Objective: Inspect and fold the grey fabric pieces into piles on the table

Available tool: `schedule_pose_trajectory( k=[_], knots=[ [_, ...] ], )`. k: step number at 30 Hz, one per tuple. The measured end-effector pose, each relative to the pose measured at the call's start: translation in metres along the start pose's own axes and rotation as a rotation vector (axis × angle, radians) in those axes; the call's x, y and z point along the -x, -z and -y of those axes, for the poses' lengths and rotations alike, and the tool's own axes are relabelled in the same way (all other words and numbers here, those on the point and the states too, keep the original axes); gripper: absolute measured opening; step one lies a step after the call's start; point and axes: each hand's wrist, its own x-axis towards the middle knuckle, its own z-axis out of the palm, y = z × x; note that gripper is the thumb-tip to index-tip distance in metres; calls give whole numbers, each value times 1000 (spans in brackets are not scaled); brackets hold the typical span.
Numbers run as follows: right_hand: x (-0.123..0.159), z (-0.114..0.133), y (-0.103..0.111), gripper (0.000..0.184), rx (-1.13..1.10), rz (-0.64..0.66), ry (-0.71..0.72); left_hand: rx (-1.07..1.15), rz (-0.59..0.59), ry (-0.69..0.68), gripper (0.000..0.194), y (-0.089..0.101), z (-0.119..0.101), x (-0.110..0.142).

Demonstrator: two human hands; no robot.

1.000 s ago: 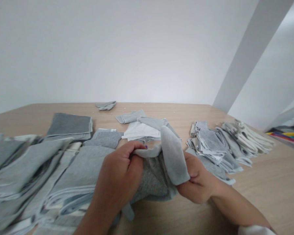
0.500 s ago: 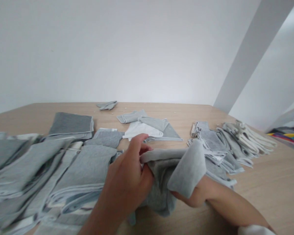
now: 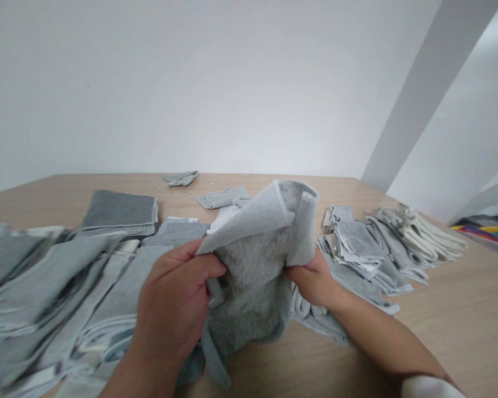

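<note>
Above the table I hold up a grey cloth (image 3: 253, 271) with a paler band folded over along its top edge. My left hand (image 3: 178, 298) is closed on its left side, thumb on the near face. On the opposite side my right hand (image 3: 309, 279) pinches the cloth just below a folded-down pale flap. The cloth sags between both hands, its lower end hanging over the wood. A narrow strip dangles beside my left hand. Behind it, part of a white cloth (image 3: 222, 218) shows, the rest covered.
Folded grey cloths (image 3: 45, 287) lie in heaps on the left, with a darker folded stack (image 3: 120, 211) behind. More folded cloths (image 3: 357, 243) and a cream pile (image 3: 419, 232) lie on the right. A small grey scrap (image 3: 181, 178) rests near the wall.
The cloth has been raised and spread between my hands, so its inner face now shows. My left hand has shifted left and my right hand has come up, its fingers now visible.
</note>
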Motion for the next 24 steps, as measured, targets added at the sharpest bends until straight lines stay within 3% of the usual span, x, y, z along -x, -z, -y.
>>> schedule_pose_trajectory(
  k=[2,6,13,17,20,24],
  knots=[
    [1,-14,-9,11,-88,-160,-70,106,-4,60,5,-1,3,0],
    [8,-16,-13,7,-104,-264,-118,169,53,19,8,-7,6,-1],
    [9,6,-7,10,-51,-80,-182,44,91,-37,10,-20,-6,7],
    [5,2,-5,21,-22,-146,-253,65,84,-25,8,-22,-6,9],
    [3,-1,-3,20,18,-183,-269,93,7,1,7,-21,-4,6],
    [0,4,-4,18,86,-176,-180,157,-139,25,12,-18,-4,4]
  ],
)
